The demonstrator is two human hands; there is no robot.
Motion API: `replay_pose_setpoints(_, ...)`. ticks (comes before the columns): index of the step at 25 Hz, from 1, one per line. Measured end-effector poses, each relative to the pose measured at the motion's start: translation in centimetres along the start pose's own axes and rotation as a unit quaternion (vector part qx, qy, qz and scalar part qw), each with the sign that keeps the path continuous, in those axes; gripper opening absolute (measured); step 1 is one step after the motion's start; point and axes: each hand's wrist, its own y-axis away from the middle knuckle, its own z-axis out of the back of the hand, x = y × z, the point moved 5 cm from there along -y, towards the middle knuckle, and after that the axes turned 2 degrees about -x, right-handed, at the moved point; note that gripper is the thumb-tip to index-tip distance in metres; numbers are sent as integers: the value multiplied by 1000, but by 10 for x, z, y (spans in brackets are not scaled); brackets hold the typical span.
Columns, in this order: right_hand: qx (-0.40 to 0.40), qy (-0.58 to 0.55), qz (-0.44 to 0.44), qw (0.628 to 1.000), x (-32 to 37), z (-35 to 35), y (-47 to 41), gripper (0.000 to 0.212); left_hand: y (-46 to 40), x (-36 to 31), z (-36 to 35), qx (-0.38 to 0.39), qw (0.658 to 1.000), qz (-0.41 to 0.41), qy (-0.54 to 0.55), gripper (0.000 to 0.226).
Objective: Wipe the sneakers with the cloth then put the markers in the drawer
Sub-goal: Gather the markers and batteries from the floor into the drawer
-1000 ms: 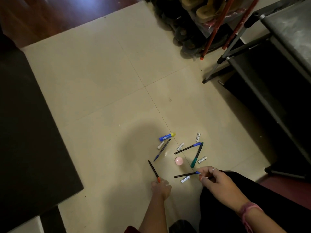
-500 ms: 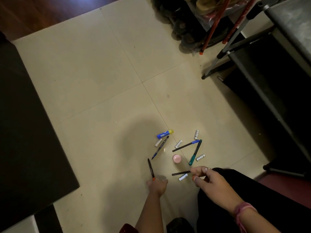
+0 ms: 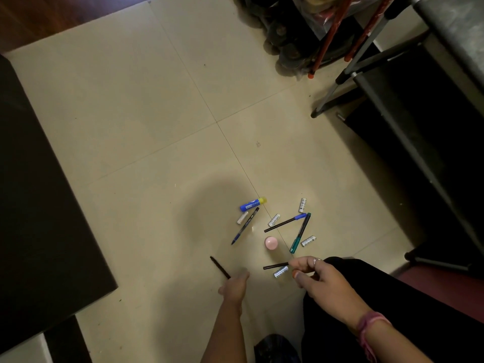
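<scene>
Several markers and pens lie on the beige tiled floor. My left hand (image 3: pixel 235 285) grips the near end of a thin dark marker (image 3: pixel 219 267) that points up-left. My right hand (image 3: pixel 318 277) pinches the end of another dark marker (image 3: pixel 275 266) lying flat. Farther out are a blue-capped marker (image 3: pixel 285 222), a green marker (image 3: pixel 300 232), a blue pen (image 3: pixel 245 225) and a fat blue marker with a yellow cap (image 3: pixel 253 204). No sneakers, cloth or drawer can be made out.
Several small white batteries (image 3: pixel 280 271) and a pink round lid (image 3: pixel 270 243) lie among the markers. A dark mat (image 3: pixel 39 205) covers the left. A metal rack (image 3: pixel 408 132) stands at right, with shoes (image 3: pixel 285 35) and red poles behind.
The view has shifted slightly. My right hand has closed further over the end of its marker, hiding the blue cap. My left hand keeps its hold on the other marker.
</scene>
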Motion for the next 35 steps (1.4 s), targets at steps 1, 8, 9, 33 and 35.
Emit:
replay_pose_setpoints(1,-1,0,0,1000,0,0,-1,15,-4,3,1,-11,999,22,35,62)
replay_pose_setpoints(8,-17,-57,-24,998,5,4,-3,16,2,21,25,-146,987,-7,70,21)
replay_pose_setpoints(9,-16,-75,-32,997,6,4,-3,16,6,24,28,-166,981,-11,100,20)
replay_pose_setpoints(33,-158,-260,-210,929,-88,36,-71,19,23,-23,-72,67,607,-384,-693,48)
replay_pose_setpoints(35,-157,-229,-223,934,-91,33,-70,24,19,-18,-72,49,585,-374,-719,48)
